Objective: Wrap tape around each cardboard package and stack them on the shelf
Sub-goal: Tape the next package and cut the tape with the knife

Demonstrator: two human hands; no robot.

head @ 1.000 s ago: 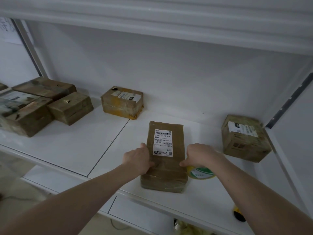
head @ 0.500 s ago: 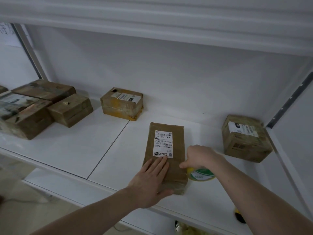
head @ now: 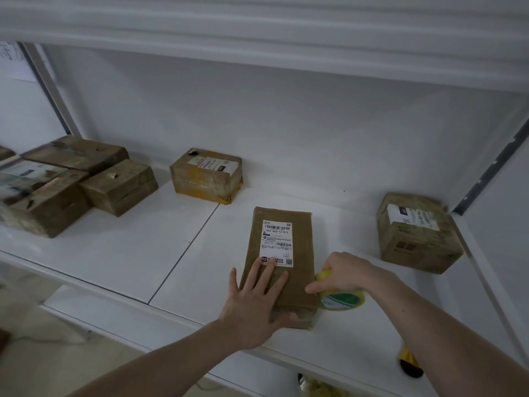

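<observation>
A flat brown cardboard package [head: 297, 239] with a white barcode label lies lengthwise on the white shelf [head: 120, 253], near its front edge. My left hand [head: 254, 299] lies flat on the package's near end, fingers spread and straight, thumb at the front corner. My right hand [head: 346, 273] grips a yellow and green roll of tape [head: 342, 300] that stands against the package's right side. The thumb touches the package's right edge. Most of the roll's top is hidden under that hand.
Another labelled box [head: 415, 233] sits at the right end by the shelf's side wall. A taped box [head: 206, 174] stands at the back centre, and several brown boxes [head: 71, 179] are grouped at the left. A yellow and black object [head: 410, 365] lies below the shelf's front edge.
My left hand moved from the package's left side onto its near end and flattened out. My right hand stayed at the tape roll, which now shows more on the right.
</observation>
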